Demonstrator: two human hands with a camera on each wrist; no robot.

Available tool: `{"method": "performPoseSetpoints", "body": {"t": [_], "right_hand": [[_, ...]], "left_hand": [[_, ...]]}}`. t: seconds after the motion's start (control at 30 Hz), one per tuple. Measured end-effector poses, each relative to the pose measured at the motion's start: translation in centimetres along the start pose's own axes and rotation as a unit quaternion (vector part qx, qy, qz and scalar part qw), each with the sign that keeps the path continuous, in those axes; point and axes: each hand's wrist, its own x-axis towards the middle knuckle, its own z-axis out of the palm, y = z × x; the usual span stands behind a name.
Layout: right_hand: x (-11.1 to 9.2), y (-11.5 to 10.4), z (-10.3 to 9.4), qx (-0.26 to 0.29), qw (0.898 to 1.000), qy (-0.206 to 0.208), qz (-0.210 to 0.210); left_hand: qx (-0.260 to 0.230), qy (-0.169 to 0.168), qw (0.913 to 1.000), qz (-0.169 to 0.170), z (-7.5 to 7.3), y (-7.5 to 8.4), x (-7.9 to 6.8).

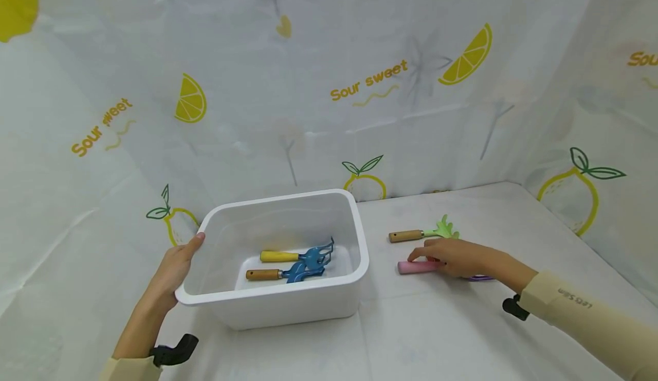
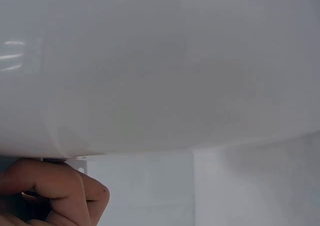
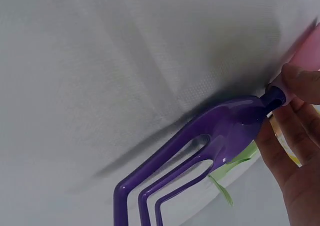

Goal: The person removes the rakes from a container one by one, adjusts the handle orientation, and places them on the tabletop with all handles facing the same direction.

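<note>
My left hand [image 1: 172, 269] grips the left rim of a white plastic tub [image 1: 288, 307], thumb on the edge. Its fingers [image 2: 60, 186] are curled beside the tub wall in the left wrist view. On the right, my right hand [image 1: 462, 255] pinches a hand rake with a pink handle [image 1: 415, 267] near the neck. The rake's purple three-pronged head [image 3: 235, 126] shows fully in the right wrist view, close above the cloth. Two blue-headed garden tools lie in the tub, one with a yellow handle [image 1: 277, 256], the other with a wooden handle [image 1: 263, 275].
A green garden tool [image 1: 446, 229] with a wooden handle [image 1: 406, 236] lies just behind my right hand. White cloth [image 1: 411, 335] covers the table. A lemon-printed curtain [image 1: 308, 112] hangs behind the tub and along the sides.
</note>
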Motion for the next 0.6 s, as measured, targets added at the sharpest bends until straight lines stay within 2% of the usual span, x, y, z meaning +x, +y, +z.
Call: {"method": "performPoseSetpoints", "body": {"t": [0.27, 0.6], "right_hand": [[0.17, 0.40, 0.70, -0.026, 0.999, 0.018, -0.012], [0.42, 0.33, 0.68, -0.031, 0.999, 0.029, -0.020]], "left_hand": [[-0.003, -0.001, 1.0000, 0.000, -0.05, 0.02, -0.01], [-0.001, 0.002, 1.0000, -0.006, -0.02, 0.01, 0.06]]}}
